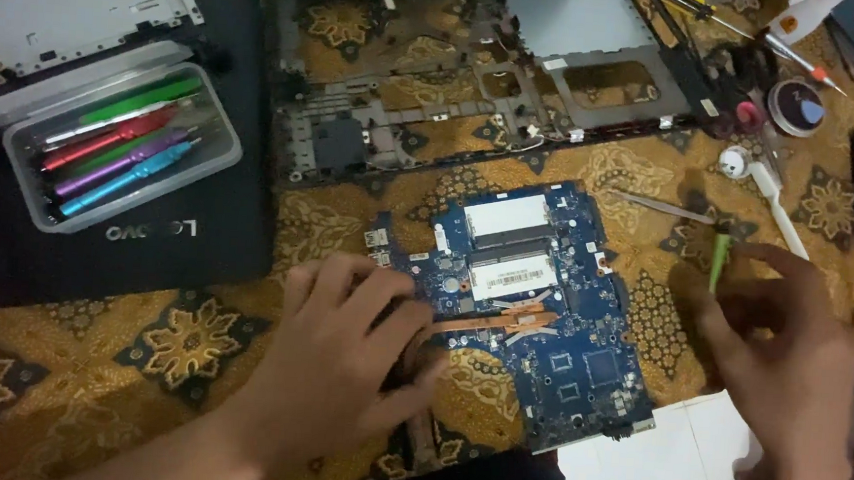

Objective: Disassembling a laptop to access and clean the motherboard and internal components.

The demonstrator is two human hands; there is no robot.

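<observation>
From above, the blue laptop motherboard [532,306] lies bare on the gold patterned cloth [184,344], copper heat pipe across it. The left hand [340,363] presses flat on the board's left edge, fingers spread; lint or a snagged thread could foul its underside. The right hand [786,341] pinches a slim green screwdriver [719,258] upright beside the board; a slip could gouge it. Metal tweezers [661,207] lie just beyond it.

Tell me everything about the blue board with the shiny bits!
The blue circuit board lies flat on the patterned gold cloth, tilted a little. It carries two silvery slots, dark square chips and a copper-coloured pipe across its middle. The left hand rests on its left edge; the right hand stays off it, holding a green tool.
</observation>
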